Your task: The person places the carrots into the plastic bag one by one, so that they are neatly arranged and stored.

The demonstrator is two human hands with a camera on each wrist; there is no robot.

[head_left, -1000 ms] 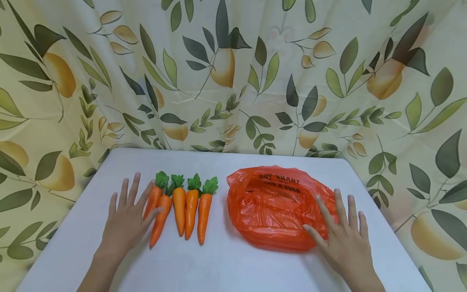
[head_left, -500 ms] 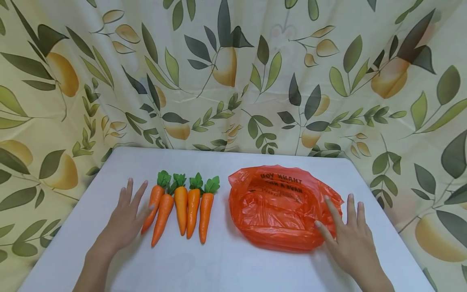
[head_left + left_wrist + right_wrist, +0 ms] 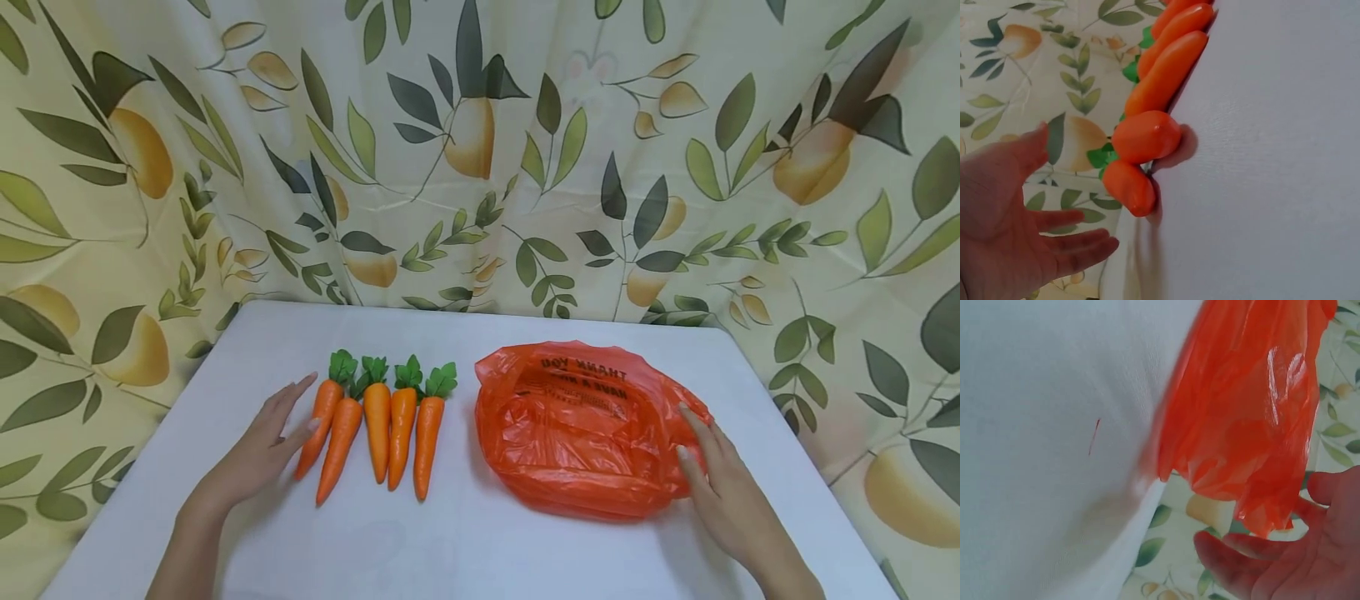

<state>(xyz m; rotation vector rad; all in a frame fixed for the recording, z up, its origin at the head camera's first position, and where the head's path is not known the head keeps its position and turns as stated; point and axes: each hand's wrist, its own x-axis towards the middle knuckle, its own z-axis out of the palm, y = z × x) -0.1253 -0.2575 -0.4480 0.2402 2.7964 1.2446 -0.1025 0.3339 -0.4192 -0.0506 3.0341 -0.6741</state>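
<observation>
Several orange carrots (image 3: 340, 446) with green leafy tops lie in a row on the left half of the white table. My left hand (image 3: 251, 454) is just left of the leftmost carrot (image 3: 320, 429), fingers extended and thumb apart. In the left wrist view, a gap shows between the hand (image 3: 1004, 231) and the nearest carrot (image 3: 1130, 187). A red plastic bag (image 3: 577, 492) with dark printed lettering lies on the right, its mouth spread wide. At its right edge is my right hand (image 3: 731, 500), with thumb and fingers beside the plastic (image 3: 1235, 437), loosely bent and gripping nothing.
The white table (image 3: 450, 550) ends at the back against a curtain (image 3: 480, 208) printed with fruit and leaves, which also hangs on both sides. A strip of bare tabletop separates the carrots from the bag.
Both hands have turned from spread, palms down, to more sideways. The right hand has shifted outward to the bag's right edge. Carrots and bag lie as before; the view has shifted slightly.
</observation>
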